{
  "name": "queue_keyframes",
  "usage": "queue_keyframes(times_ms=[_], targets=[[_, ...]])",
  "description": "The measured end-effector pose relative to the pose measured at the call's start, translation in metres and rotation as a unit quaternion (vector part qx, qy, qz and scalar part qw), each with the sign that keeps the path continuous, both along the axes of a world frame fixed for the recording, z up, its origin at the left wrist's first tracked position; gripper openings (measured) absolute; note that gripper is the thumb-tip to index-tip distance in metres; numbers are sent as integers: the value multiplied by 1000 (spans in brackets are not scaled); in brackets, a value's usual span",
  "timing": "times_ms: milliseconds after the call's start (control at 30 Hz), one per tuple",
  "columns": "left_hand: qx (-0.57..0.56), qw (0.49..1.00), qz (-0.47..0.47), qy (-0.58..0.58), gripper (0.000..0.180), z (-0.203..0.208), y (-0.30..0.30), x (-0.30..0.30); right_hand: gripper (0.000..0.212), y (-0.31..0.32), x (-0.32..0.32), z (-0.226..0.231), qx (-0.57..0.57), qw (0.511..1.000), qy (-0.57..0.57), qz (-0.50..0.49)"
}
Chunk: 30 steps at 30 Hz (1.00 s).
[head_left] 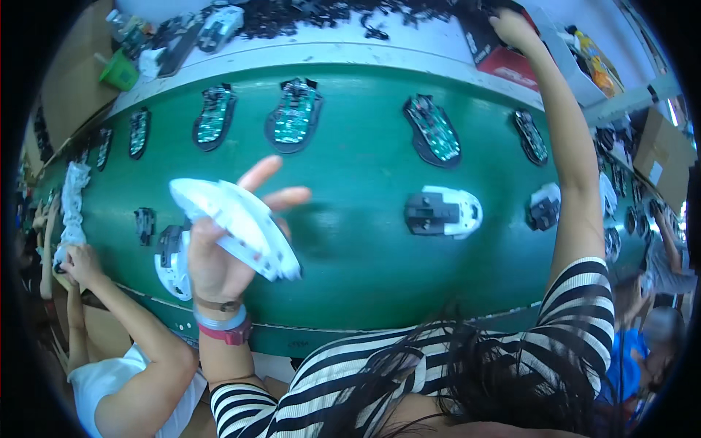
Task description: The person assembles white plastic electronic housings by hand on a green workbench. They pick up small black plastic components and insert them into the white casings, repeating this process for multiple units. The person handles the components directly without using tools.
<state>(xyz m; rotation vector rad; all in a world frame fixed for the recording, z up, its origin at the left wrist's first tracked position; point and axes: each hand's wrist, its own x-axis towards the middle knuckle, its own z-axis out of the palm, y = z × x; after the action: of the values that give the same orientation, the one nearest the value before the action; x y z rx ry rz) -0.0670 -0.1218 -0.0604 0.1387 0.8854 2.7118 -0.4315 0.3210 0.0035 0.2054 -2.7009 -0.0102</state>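
Observation:
Raised over the green work surface, my left hand grips a curved white plastic shell between thumb and palm side, with some fingers stretched out past it. My right arm is extended far to the upper right. There my right hand is at a black and red box; its fingertips are partly hidden, so I cannot tell what they hold. Just left of my left wrist lies a white and black housing part. Another white shell with a black insert lies right of the middle, and a similar one is beside my right arm.
Along the far side lie several black contoured bases with green circuit boards. Behind them, a white ledge bears a heap of small black parts. A green cup stands at the far left. Co-workers' arms are close on my left.

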Motion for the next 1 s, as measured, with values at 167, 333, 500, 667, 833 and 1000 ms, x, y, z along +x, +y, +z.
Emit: queue_keyframes(times_ms=[167,333,500,667,833,1000], targets=[[95,989,-3,-113,72,-10,3,8,36,44,-47,-37,-325,881,-341,53],[121,979,41,-156,50,-20,2,6,31,22,-37,-27,-132,924,-359,15],[63,981,108,-146,56,-19,0,15,23,27,-36,-41,-50,993,-92,47],[-52,992,85,-84,72,-1,-1,17,25,21,6,-25,13,987,136,86],[-286,944,164,16,86,9,-4,22,15,-128,142,-15,-200,930,54,302],[-358,901,235,62,78,18,-5,23,35,-206,228,-50,91,806,-1,585]])
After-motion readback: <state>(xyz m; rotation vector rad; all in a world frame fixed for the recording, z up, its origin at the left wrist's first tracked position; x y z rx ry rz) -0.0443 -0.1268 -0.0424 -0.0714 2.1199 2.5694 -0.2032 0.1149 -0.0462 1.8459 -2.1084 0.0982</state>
